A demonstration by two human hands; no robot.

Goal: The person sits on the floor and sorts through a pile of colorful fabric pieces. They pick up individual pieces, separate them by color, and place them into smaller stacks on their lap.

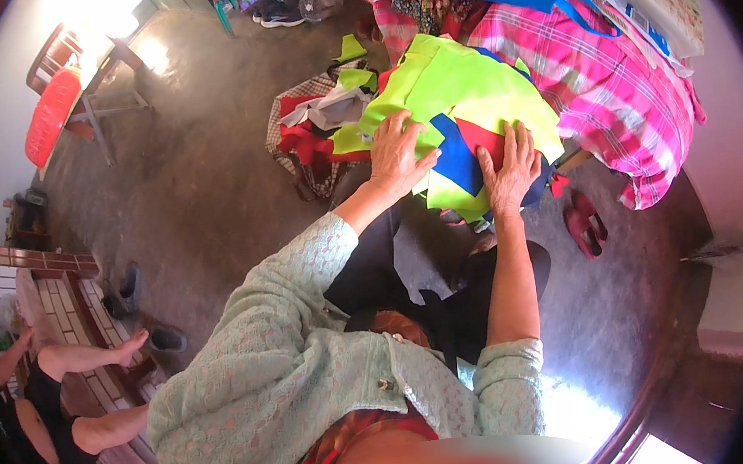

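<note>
Left hand (398, 152) is half-curled on the neon-yellow fabric (442, 76), can't tell if it's actually pinching any. Right hand (512, 167) is spread loosely by the red piece (478, 137) and blue piece (455, 165). It's all heaped beside the pink plaid cloth (587, 72), checked bag (306, 89) to the left.

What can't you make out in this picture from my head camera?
All in the head view:
Left hand: palm, hidden by its own back.
Fabric pile: most of what lies beneath, hidden by the pieces themselves.
Checked cloth: its middle, covered by scraps.
Other person: head, cut off at the left rim.
</note>
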